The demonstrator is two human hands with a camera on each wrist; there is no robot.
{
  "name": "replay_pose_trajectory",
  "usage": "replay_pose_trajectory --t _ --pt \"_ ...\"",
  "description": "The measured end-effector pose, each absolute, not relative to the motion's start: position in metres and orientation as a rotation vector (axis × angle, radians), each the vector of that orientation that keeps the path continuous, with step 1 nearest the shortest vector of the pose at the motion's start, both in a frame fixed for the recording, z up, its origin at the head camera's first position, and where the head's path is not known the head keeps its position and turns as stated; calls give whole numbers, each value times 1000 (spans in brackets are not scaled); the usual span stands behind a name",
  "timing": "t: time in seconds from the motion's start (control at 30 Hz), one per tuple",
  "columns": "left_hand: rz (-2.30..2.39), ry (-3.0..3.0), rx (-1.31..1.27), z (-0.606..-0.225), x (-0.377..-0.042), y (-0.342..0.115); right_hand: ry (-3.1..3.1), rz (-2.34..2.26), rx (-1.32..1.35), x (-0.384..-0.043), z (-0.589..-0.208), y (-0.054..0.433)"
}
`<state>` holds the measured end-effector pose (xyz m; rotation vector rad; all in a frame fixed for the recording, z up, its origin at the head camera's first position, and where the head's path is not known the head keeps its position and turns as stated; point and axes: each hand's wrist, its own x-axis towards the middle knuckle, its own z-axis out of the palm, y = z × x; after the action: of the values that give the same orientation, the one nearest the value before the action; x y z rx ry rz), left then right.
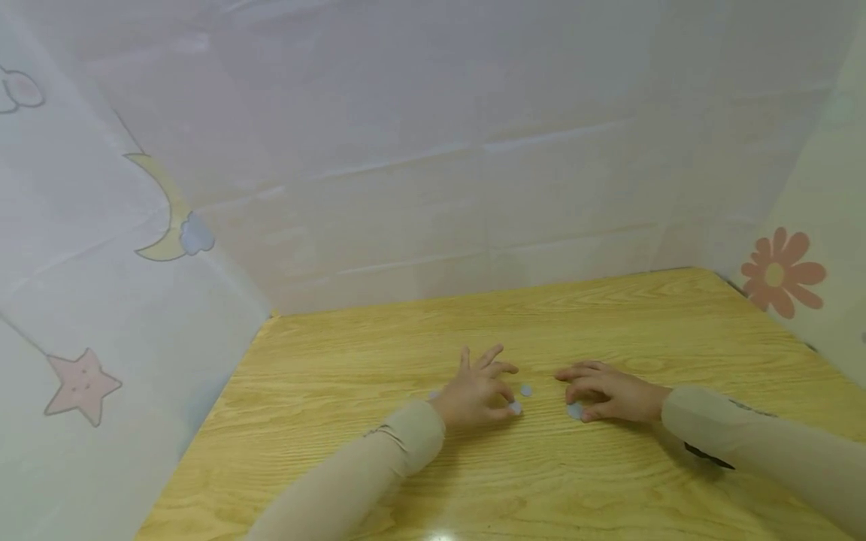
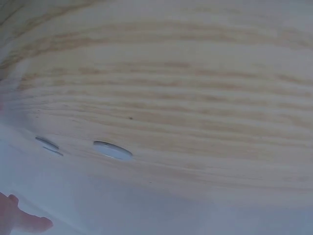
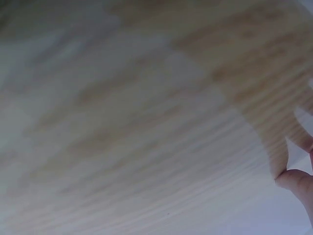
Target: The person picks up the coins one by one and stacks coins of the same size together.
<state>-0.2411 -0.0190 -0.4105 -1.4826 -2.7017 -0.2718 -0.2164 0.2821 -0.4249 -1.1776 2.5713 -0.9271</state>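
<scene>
In the head view, my left hand (image 1: pixel 473 397) pinches a small pale disc (image 1: pixel 516 407) between thumb and index finger, low over the table, its other fingers spread. Facing it, my right hand (image 1: pixel 612 394) has thumb and index finger at the edges of another pale disc (image 1: pixel 575 411). Between the hands lies a third disc (image 1: pixel 526 391). One more disc (image 1: pixel 434 394) shows partly behind the left wrist. The left wrist view has a flat, round grey-white disc (image 2: pixel 113 151) on the wood. In the right wrist view, the right thumb (image 3: pixel 296 182) is down at the tabletop.
The wood-grain table (image 1: pixel 338 361) runs back to a pale, creased sheet wall (image 1: pixel 440 188). Side walls carry a printed moon (image 1: pixel 162 199), a star (image 1: pixel 83 387) and a flower (image 1: pixel 774 274). A dark strap end (image 1: pixel 708 456) hangs beneath the right sleeve.
</scene>
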Motion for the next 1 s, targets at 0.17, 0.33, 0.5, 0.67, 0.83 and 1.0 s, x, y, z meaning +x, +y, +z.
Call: replay_pose_trajectory --t 0.17,0.33,0.5,0.67,0.83,1.0 --pt "-272 -2723 -1486 -408 -237 -14 2560 -936 -1188 -215 -422 280" --pt "-269 -2769 -1493 -407 -234 -7 2553 -944 -1181 -214 -421 280" --pt "-204 -2772 -1487 -408 -232 -1 2551 -939 -1177 -214 -421 281" --pt "-204 -2774 -1477 -409 -229 3 2553 -936 -1186 -214 -422 281" --pt "-212 -2770 -1475 -409 -227 7 2551 -941 -1178 -214 -421 281" --pt "-189 -2780 -1462 -412 -226 11 2555 -938 -1174 -214 -421 280"
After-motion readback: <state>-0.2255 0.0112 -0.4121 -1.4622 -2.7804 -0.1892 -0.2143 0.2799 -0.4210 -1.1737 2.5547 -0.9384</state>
